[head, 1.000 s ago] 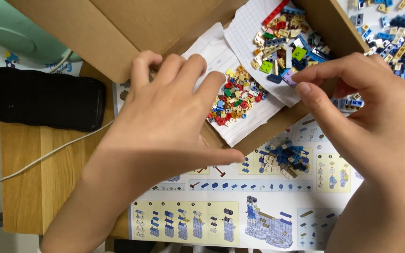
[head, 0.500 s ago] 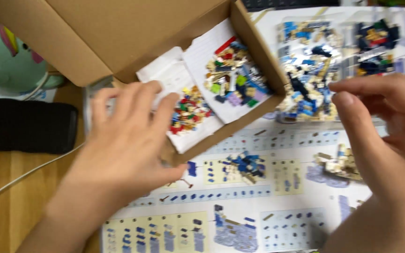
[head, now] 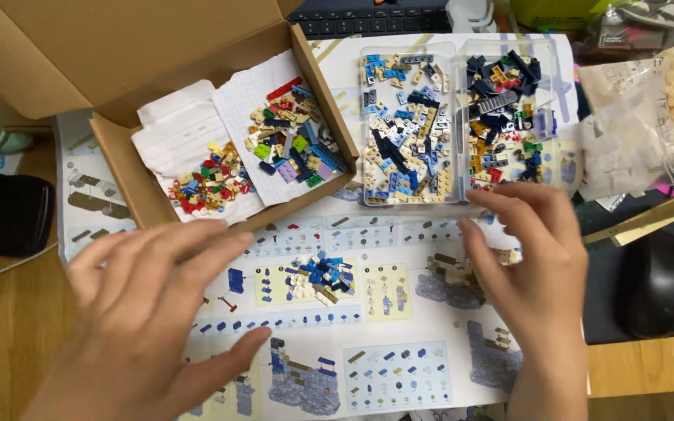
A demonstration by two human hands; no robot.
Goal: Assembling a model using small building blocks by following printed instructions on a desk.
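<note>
We look down on our two hands over a printed building-instruction sheet [head: 399,366] spread on a wooden desk. Our left hand [head: 154,312] hovers open, fingers spread, holding nothing, just below a cardboard box [head: 122,168] where small coloured bricks sit sorted on paper squares. Our right hand [head: 532,265] is also open and empty, fingertips near a clear plastic tray [head: 462,125] of blue and tan bricks. Between the hands, a small half-built brick cluster [head: 317,277] rests on the sheet, beside its matching diagram
</note>
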